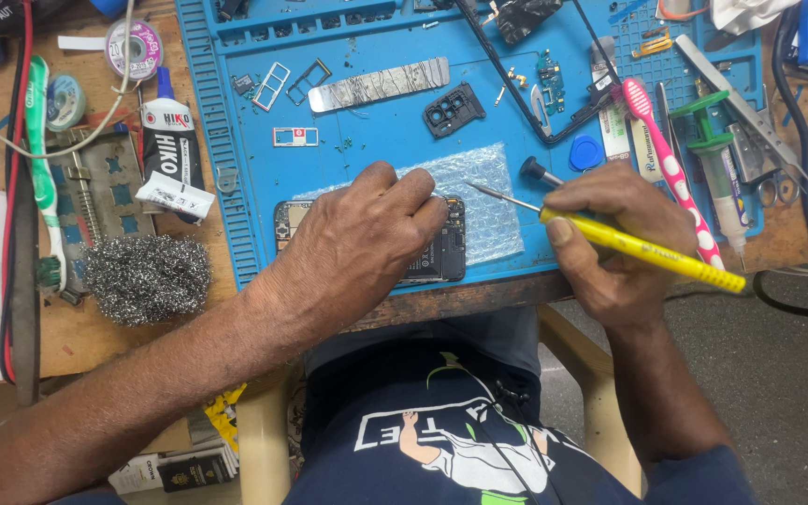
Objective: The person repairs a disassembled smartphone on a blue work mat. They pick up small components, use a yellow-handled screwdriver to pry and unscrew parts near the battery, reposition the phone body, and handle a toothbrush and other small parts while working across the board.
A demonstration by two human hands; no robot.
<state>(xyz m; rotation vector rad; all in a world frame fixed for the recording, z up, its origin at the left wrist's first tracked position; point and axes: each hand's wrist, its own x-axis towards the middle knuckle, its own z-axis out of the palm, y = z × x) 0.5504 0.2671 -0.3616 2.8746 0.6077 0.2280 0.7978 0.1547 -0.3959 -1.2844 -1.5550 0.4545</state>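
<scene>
A wooden worktop (114, 346) fills the upper part of the view, its surface worn and scuffed, with a dark front edge. A blue silicone repair mat (376, 122) covers most of it. Below the edge stands a cream plastic chair (600, 393), and beside it lies a grey, speckled concrete floor (778, 393). The light is even and bright, with soft shadows.

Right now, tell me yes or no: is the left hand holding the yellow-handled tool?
No: the right hand grips the yellow-handled tool, while the left hand rests flat on the opened phone.
</scene>
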